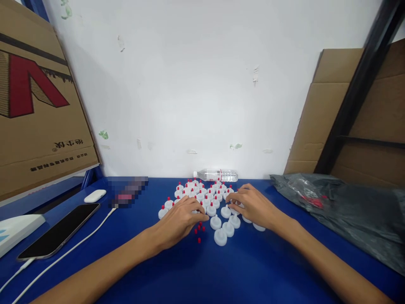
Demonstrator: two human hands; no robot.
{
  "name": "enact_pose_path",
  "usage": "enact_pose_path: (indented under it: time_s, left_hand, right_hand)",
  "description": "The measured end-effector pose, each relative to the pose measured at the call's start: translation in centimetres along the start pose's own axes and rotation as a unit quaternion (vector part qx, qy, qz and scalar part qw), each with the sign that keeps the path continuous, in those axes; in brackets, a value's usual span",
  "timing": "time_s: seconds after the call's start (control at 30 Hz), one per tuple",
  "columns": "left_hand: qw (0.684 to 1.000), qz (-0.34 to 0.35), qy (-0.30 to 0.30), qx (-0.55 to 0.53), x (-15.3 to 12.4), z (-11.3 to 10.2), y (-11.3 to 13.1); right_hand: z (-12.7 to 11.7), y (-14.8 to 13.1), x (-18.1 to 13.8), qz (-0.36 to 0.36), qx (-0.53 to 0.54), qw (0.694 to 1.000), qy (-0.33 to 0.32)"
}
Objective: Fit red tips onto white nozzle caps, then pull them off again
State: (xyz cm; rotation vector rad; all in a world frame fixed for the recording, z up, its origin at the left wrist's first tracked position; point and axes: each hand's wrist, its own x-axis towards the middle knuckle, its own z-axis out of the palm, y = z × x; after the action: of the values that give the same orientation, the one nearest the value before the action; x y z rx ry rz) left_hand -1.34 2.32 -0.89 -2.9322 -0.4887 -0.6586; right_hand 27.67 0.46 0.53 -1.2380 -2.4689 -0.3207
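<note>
Many white nozzle caps point(220, 237) stand on the blue table; those farther back wear small red tips point(168, 199), while several near ones have bare nozzles. My left hand point(185, 213) is closed in a pinch at the left of the group, thumb and index fingertips together; anything between them is too small to make out. Just below its fingertips lie several loose red tips point(199, 240). Over the right side of the group, my right hand point(251, 204) has its fingers curled among the white caps. Whatever its fingertips grip is hidden.
A clear plastic bottle point(218, 175) lies against the wall. On the left are a phone point(60, 230), white cables point(69, 247), a white case point(95, 196) and a large carton point(38, 105). A grey plastic bag point(348, 219) and a clear bag with red pieces point(313, 201) lie right.
</note>
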Motion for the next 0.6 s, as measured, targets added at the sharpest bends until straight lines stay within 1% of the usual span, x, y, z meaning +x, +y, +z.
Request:
enact_pose_path:
  time_s: [0.13, 0.23, 0.33, 0.4, 0.5, 0.6]
  left_hand:
    - [1.000, -0.009, -0.004, -0.006, -0.1, 0.1, -0.1]
    - [1.000, -0.011, -0.007, -0.003, -0.2, 0.3, -0.2]
    - [1.000, -0.016, -0.006, 0.001, -0.1, 0.5, -0.2]
    - [1.000, -0.018, -0.009, -0.002, 0.0, 0.6, -0.1]
    - [1.000, -0.020, -0.014, -0.007, 0.1, 0.7, 0.1]
    - [0.999, -0.022, -0.024, -0.010, 0.3, 0.7, 0.3]
  right_hand:
    - [-0.3, -0.5, 0.1, 0.011, 0.035, 0.999, -0.014]
    - [-0.5, -0.4, 0.1, 0.010, 0.033, 0.999, -0.002]
    - [-0.8, 0.3, 0.1, 0.019, -0.014, 0.999, 0.026]
    - [-0.9, 0.9, 0.0, 0.031, -0.052, 0.998, 0.030]
    - [-1.0, 1.5, -0.1, 0.052, -0.086, 0.995, 0.010]
    - [-0.9, 1.5, -0.3, 0.069, -0.106, 0.992, -0.019]
